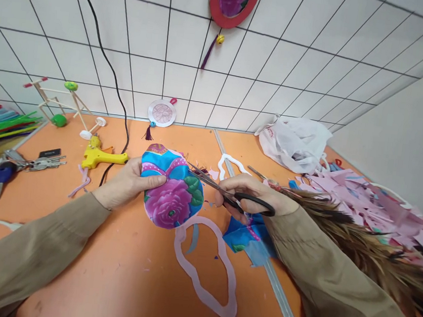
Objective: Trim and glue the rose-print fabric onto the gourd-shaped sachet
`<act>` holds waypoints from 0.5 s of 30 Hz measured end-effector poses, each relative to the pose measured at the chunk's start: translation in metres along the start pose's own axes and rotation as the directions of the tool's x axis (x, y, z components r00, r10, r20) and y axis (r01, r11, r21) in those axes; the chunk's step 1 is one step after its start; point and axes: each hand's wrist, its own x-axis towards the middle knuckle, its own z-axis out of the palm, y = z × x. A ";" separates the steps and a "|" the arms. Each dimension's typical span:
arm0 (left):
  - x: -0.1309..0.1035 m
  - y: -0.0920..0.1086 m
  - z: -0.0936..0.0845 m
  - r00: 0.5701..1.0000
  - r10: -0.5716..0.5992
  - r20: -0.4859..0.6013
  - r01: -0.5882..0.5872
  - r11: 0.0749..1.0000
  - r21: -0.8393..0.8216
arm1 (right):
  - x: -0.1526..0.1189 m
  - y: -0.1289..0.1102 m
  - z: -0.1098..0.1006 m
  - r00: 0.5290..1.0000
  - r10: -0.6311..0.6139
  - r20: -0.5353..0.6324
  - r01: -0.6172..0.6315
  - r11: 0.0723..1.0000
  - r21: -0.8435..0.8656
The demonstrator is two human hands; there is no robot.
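Observation:
A gourd-shaped piece of blue floral fabric (pixel 172 202) with a large purple flower is pinched in my left hand (pixel 132 180), thumb on top at its left edge. My right hand (pixel 244 190) grips black-handled scissors (pixel 256 202), their blades pointing left toward the fabric's upper right edge. Whether the blades touch the fabric is hard to tell. Below the fabric lies a pink wavy outline cutout (pixel 197 281). Blue fabric scraps (pixel 242 238) rest on the table under my right wrist.
On the orange table (pixel 124 281), a yellow glue gun (pixel 100 156) and keys (pixel 45 162) lie left. A white plastic bag (pixel 293 142), pink scraps (pixel 370 202) and brown feathers (pixel 341 224) are right. A round ornament (pixel 162 112) leans at the back wall.

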 end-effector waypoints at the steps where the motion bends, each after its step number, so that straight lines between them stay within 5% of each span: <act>1: 0.000 -0.001 0.001 1.000 -0.002 0.002 0.002 1.000 -0.012 | 0.001 0.001 0.001 1.000 -0.010 -0.003 0.010 1.000 0.006; 15: 0.000 -0.007 0.002 0.997 0.017 -0.077 -0.016 1.000 0.019 | 0.010 0.006 0.017 0.988 -0.032 -0.154 0.022 0.997 -0.070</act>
